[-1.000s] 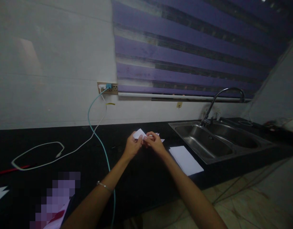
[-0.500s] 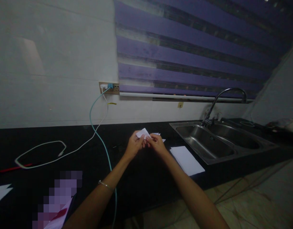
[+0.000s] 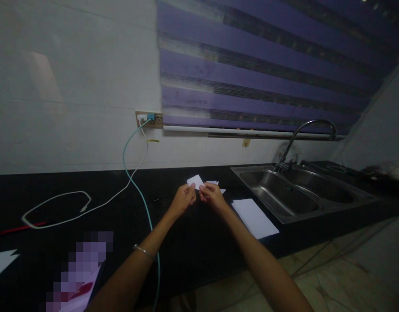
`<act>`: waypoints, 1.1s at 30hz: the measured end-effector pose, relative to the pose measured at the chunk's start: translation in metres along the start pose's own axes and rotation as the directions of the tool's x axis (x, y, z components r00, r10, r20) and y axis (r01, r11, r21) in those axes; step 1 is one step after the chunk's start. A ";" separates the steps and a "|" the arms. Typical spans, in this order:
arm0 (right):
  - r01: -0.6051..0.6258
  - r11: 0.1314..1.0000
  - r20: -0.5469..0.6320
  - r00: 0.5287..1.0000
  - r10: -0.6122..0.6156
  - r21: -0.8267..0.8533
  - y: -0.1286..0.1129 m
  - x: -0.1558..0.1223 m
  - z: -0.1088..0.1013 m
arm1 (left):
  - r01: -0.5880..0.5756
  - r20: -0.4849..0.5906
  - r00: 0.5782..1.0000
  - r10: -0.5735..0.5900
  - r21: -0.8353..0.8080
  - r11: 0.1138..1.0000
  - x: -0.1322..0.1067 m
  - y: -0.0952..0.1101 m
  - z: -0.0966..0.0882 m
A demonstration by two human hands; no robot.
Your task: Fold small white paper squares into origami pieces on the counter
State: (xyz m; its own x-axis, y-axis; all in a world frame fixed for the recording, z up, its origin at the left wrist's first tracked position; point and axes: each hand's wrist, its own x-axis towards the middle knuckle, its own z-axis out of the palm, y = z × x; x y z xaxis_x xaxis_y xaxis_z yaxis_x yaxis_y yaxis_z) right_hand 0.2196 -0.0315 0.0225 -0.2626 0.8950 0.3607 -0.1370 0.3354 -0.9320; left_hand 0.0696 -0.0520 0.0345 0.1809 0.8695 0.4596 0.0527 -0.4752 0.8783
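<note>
A small folded piece of white paper (image 3: 196, 180) is held up over the black countertop, pinched between both hands. My left hand (image 3: 184, 198) grips its left lower edge with thumb and fingers. On the opposite side, my right hand (image 3: 213, 196) pinches the right lower corner. Just behind the right hand, pointed bits of white paper (image 3: 222, 191) lie on the counter, partly hidden by that hand. A stack of white paper sheets (image 3: 256, 219) rests to the right of my right forearm.
A double steel sink (image 3: 283, 195) with a curved faucet (image 3: 295, 134) is set in the counter at the right. A teal cable (image 3: 141, 197) and a white cable (image 3: 113, 202) run from the wall socket (image 3: 157, 121). More white paper (image 3: 2, 261) lies at far left.
My fingers have shifted apart slightly along the paper's lower edge, the left hand moving a little left and down. The paper stays in both hands, and more of its face shows.
</note>
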 end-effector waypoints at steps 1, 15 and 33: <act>0.001 1.000 0.002 1.000 -0.001 0.008 0.000 0.000 0.000 | -0.001 0.015 1.000 0.001 -0.005 1.000 0.000 -0.001 -0.001; 0.099 0.982 0.082 0.993 -0.087 -0.160 -0.010 -0.006 -0.002 | 0.080 0.111 0.990 -0.088 0.073 0.994 -0.001 -0.001 -0.004; 0.240 0.886 0.169 0.968 -0.187 -0.397 -0.015 -0.012 0.001 | 0.136 0.081 0.988 -0.134 -0.027 0.990 -0.001 -0.004 -0.003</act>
State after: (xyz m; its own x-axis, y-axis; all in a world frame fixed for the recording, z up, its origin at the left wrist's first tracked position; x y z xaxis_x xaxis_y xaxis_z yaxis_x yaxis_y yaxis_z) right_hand 0.2239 -0.0481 0.0324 -0.3896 0.7538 0.5291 0.1952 0.6290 -0.7525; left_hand 0.0666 -0.0505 0.0305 0.2515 0.9113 0.3259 0.0506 -0.3486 0.9359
